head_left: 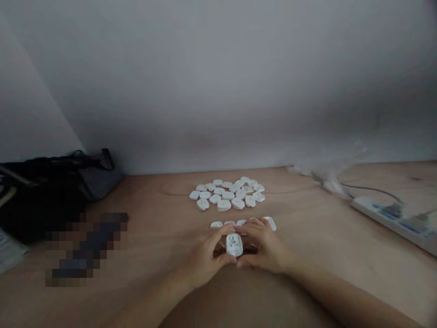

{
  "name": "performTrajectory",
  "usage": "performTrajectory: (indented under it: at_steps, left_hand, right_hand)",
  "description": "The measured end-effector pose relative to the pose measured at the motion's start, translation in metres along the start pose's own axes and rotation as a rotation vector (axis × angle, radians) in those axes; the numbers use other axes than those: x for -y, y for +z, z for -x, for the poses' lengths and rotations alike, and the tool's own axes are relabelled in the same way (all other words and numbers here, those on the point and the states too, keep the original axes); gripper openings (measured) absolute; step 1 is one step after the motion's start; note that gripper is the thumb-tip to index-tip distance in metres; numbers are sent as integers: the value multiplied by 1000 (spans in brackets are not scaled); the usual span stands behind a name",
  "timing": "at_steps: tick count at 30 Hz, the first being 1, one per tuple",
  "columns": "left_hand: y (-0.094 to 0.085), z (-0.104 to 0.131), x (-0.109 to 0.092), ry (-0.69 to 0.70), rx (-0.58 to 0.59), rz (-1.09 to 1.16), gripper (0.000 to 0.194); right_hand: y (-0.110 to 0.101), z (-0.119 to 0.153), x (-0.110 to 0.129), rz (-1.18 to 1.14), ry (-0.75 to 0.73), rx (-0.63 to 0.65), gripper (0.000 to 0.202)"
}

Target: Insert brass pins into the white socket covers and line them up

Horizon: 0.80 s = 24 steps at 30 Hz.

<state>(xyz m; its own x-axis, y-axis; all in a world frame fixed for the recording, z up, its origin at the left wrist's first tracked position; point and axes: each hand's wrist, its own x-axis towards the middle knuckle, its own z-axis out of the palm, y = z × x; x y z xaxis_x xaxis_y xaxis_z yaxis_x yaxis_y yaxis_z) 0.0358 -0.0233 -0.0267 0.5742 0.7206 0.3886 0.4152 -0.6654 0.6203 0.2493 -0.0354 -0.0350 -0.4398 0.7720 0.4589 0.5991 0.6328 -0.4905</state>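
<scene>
A small white rounded-square plastic casing (234, 245) is raised between my two hands, its slotted, recessed face turned toward me. My left hand (209, 255) grips it from the left with thumb below and fingers above. From the other side my right hand (264, 246) closes on it in the same way. Just behind my fingers lies a short row of similar white pieces (216, 224), partly hidden by my hands. Farther back, a cluster of many more white casings (228, 195) is spread on the wooden table (164, 228).
At the left stand a black bag (41, 191) and, nearer, a dark blurred-out object (90, 246). A white power strip (392, 221) with plugs and a cable lies on the right. Crumpled clear plastic (329, 180) rests by the wall (218, 91) behind.
</scene>
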Motion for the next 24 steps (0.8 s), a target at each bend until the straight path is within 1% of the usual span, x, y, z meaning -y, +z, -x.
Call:
performTrajectory:
  at_steps: [4, 6, 8, 10, 11, 12, 13, 14, 15, 16, 19, 21, 24]
  left_hand:
    - [11, -1, 12, -53, -19, 151, 72]
    - [15, 0, 14, -84, -18, 196, 74]
    - [13, 0, 13, -117, -21, 177, 77]
    - [6, -1, 11, -139, -22, 91, 80]
    - [0, -1, 10, -140, -17, 38, 77]
    - [-7, -1, 10, -139, -2, -9, 69]
    - [-14, -1, 11, -130, 22, -37, 51]
    - [-21, 0, 13, -124, 74, -55, 33]
    - [-28, 2, 15, -138, 110, -63, 23]
    - [-33, 4, 17, -165, 135, -66, 18]
    - [-40, 9, 24, -217, 188, -86, 14]
    - [-39, 10, 26, -221, 202, -103, 13]
    - [-33, 10, 28, -187, 173, -129, 8]
  right_hand:
    - [3, 1, -5, -49, 0, 14, 67]
    - [5, 1, -6, -61, -1, 18, 63]
    - [7, 1, -6, -63, 2, 8, 59]
    - [7, 2, -6, -56, 6, -14, 54]
    - [7, 2, -6, -50, 9, -29, 52]
    - [7, 3, -5, -42, 12, -42, 49]
    - [7, 3, -4, -32, 15, -53, 48]
    - [6, 4, -4, -22, 18, -58, 46]
    - [5, 5, -3, -12, 21, -60, 45]
    - [5, 5, -2, -1, 22, -58, 44]
    - [5, 7, 1, 21, 18, -58, 44]
    - [6, 8, 2, 16, 6, -60, 45]
    - [8, 9, 2, 2, -13, -78, 47]
